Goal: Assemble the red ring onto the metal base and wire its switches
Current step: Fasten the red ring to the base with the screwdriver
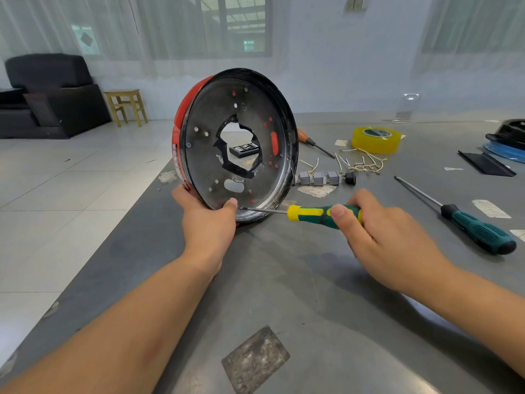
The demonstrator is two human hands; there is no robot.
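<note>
The round metal base [210,155] stands on edge on the grey table, its inner face with the ragged centre hole turned toward me. The red ring [179,129] sits behind it on its left side. My left hand [208,220] grips the lower rim, thumb on the inner face. My right hand [377,231] holds a yellow-green screwdriver [318,214], whose tip lies at the base's lower rim beside my left thumb. Three grey switches [318,177] and a small black part [350,177] lie in a row right of the base. Loose wires [362,162] with brass terminals lie behind them.
A long green-handled screwdriver [466,220] lies at the right. A yellow tape roll [376,139] and an orange-handled screwdriver [312,142] sit farther back. A black strip [485,163] and a blue-black object [508,140] are at the far right. The table's left edge [142,200] drops to tiled floor.
</note>
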